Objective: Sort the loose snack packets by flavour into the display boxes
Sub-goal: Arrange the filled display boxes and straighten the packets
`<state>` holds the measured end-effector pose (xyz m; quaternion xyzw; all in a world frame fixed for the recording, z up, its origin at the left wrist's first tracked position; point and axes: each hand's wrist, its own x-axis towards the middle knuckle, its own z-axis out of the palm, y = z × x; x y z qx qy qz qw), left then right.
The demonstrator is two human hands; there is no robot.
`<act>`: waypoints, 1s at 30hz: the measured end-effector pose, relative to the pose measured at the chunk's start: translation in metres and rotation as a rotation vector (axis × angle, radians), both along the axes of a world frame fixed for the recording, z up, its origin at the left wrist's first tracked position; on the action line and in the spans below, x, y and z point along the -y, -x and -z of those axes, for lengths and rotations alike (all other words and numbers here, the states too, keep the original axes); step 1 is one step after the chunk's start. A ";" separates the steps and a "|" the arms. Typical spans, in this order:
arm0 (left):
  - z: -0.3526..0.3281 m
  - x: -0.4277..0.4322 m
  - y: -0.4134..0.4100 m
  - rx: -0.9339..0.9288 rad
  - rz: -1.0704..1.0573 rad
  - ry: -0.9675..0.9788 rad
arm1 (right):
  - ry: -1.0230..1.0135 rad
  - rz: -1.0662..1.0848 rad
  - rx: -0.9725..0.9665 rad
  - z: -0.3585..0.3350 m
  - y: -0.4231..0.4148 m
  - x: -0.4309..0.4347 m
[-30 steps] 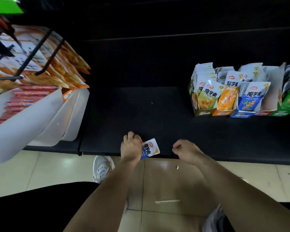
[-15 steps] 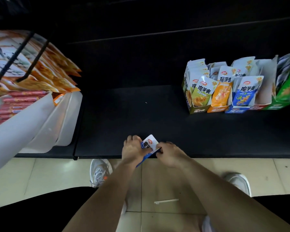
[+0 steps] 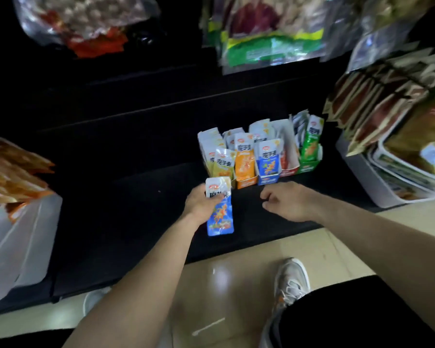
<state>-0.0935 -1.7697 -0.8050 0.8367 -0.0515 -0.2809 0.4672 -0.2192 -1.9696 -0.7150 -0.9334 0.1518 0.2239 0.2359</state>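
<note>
The left hand (image 3: pixel 203 204) is clamped around a blue packet (image 3: pixel 220 214), held above the dark shelf (image 3: pixel 141 204); the right hand (image 3: pixel 288 200) hangs loosely curled, empty. The step looks like delivery: next, slot it into the blue display box (image 3: pixel 268 177), between the orange box (image 3: pixel 246 182) and what seems a red one.

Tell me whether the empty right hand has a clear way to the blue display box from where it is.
Probably yes. The right hand hovers empty and loosely curled just in front of the blue display box, with only bare black shelf between them. The left hand, holding a blue packet, sits off to the side.
</note>
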 end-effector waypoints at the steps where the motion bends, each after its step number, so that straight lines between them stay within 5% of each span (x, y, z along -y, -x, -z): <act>1: -0.009 0.020 -0.001 -0.002 0.011 0.042 | 0.004 0.020 0.002 -0.003 0.011 0.016; 6: -0.029 0.115 -0.014 0.053 0.031 0.123 | -0.048 0.143 -0.065 0.018 0.042 0.078; 13: -0.021 0.190 -0.045 0.287 0.038 -0.030 | -0.050 0.115 -0.161 0.046 0.039 0.102; 22: 0.016 0.193 -0.028 0.508 0.226 -0.354 | -0.097 0.188 -0.151 0.066 0.013 0.109; 30: 0.008 0.125 -0.045 0.596 0.222 -0.223 | -0.095 0.139 -0.093 0.066 -0.016 0.072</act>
